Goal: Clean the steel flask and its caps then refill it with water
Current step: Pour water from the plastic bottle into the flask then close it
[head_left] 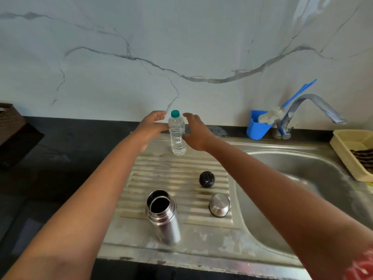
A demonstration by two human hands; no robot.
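The steel flask [163,216] stands upright and uncapped on the ribbed steel drainboard [177,172]. Its black inner cap [206,179] and steel outer cap [219,204] lie to the right of it on the ribs. A clear plastic water bottle [177,134] with a green cap stands at the back of the drainboard. My left hand [151,126] and my right hand [196,132] are stretched out on either side of the bottle, fingers spread, very close to it. Neither hand plainly grips it.
The steel sink basin [302,178] lies to the right, with a tap [314,110] behind it. A blue cup [258,126] holding a brush stands beside the tap. A yellow tray [343,146] sits at the right edge. A dark countertop [60,158] and a woven basket [10,120] are on the left.
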